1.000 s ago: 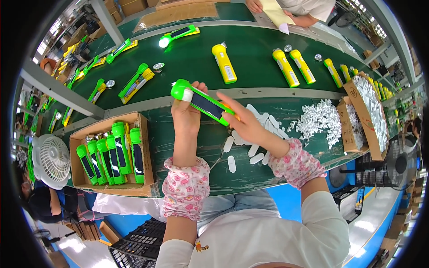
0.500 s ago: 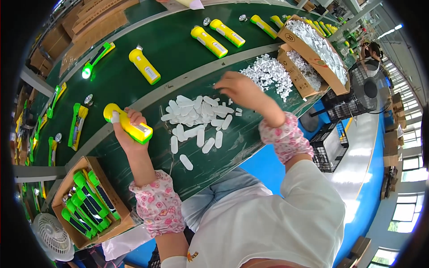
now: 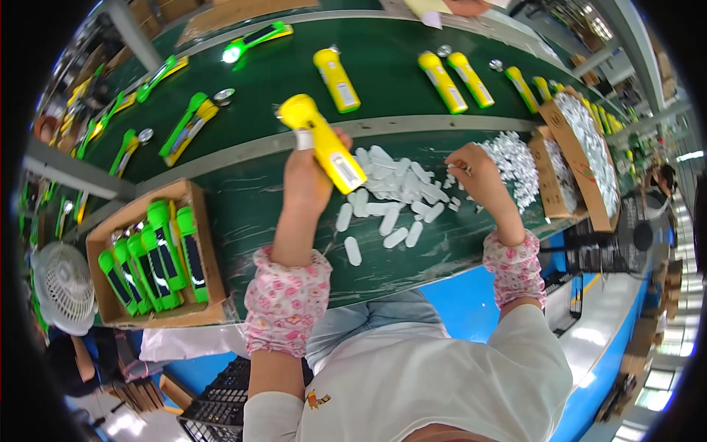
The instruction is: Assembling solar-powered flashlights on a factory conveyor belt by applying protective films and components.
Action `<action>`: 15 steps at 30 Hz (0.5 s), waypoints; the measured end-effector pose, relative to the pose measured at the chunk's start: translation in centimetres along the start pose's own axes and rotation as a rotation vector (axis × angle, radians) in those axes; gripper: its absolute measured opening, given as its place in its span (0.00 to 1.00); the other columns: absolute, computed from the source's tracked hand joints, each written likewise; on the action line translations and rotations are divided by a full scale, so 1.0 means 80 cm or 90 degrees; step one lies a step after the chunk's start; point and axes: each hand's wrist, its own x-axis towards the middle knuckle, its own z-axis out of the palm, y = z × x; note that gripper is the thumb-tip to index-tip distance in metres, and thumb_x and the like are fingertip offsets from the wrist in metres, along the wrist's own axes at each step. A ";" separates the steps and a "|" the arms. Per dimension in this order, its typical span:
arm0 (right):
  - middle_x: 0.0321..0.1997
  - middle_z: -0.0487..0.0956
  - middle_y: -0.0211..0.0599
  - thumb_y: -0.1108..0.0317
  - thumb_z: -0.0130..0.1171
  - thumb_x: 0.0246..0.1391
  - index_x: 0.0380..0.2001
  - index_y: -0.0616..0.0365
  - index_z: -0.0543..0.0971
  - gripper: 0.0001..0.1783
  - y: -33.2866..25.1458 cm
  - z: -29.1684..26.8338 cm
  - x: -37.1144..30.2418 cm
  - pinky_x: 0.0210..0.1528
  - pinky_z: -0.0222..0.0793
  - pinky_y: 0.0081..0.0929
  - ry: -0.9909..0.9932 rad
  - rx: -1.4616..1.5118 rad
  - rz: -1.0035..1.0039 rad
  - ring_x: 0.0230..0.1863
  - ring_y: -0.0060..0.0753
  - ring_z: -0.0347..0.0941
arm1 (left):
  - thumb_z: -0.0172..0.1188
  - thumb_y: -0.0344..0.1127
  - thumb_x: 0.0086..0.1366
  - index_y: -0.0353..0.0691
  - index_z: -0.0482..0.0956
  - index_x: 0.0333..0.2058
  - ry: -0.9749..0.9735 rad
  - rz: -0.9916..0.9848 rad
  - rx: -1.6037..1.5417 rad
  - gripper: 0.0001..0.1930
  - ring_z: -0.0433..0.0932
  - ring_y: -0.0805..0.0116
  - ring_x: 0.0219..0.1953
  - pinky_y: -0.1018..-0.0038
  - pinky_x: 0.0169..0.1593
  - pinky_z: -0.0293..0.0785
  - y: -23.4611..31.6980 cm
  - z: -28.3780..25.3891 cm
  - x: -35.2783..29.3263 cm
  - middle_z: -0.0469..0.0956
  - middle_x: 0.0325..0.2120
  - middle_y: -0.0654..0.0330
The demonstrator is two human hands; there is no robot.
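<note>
My left hand (image 3: 305,186) is wrapped round a yellow flashlight (image 3: 329,147), its head up and to the left and its tail tilting down to the right. A white cover shows on the thumb tip, against the flashlight's side. Just right of it lies a loose pile of white oblong strips (image 3: 398,182) on the green bench, partly hidden by the flashlight. My right hand (image 3: 482,180) hovers by the left edge of a heap of small white pieces (image 3: 513,156). Its thumb and fingers are pinched together; what they hold, if anything, is too small to make out.
A carton (image 3: 210,250) of green flashlights stands at the left, beside a white fan (image 3: 65,283). Beyond a grey rail (image 3: 412,124), yellow flashlights (image 3: 337,79) and green ones lie on a green belt. Cartons of white parts (image 3: 582,140) stand on the right.
My view has turned, so the bench sits differently in the picture. My left hand has carried the flashlight rightward to the edge of the strips. My right hand's fingers have closed into a pinch.
</note>
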 end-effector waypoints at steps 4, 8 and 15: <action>0.34 0.77 0.32 0.80 0.64 0.50 0.31 0.64 0.77 0.06 -0.080 0.023 0.068 0.37 0.73 0.18 -0.013 0.372 -0.055 0.36 0.21 0.76 | 0.42 0.46 0.74 0.37 0.59 0.54 -0.010 0.082 0.239 0.20 0.78 0.56 0.45 0.60 0.51 0.76 -0.003 0.036 -0.022 0.74 0.45 0.48; 0.34 0.78 0.30 0.78 0.61 0.54 0.35 0.63 0.79 0.05 -0.142 0.074 0.122 0.32 0.75 0.17 -0.031 0.558 -0.069 0.32 0.18 0.76 | 0.41 0.42 0.74 0.38 0.58 0.58 -0.051 0.105 0.284 0.19 0.77 0.58 0.48 0.58 0.53 0.76 -0.002 0.036 -0.028 0.72 0.49 0.51; 0.38 0.73 0.30 0.82 0.60 0.52 0.32 0.63 0.78 0.05 -0.133 0.087 0.130 0.35 0.72 0.15 -0.019 0.415 -0.119 0.38 0.18 0.73 | 0.43 0.35 0.72 0.35 0.56 0.58 -0.064 0.144 0.354 0.19 0.73 0.68 0.46 0.70 0.48 0.72 -0.008 0.030 -0.025 0.68 0.48 0.55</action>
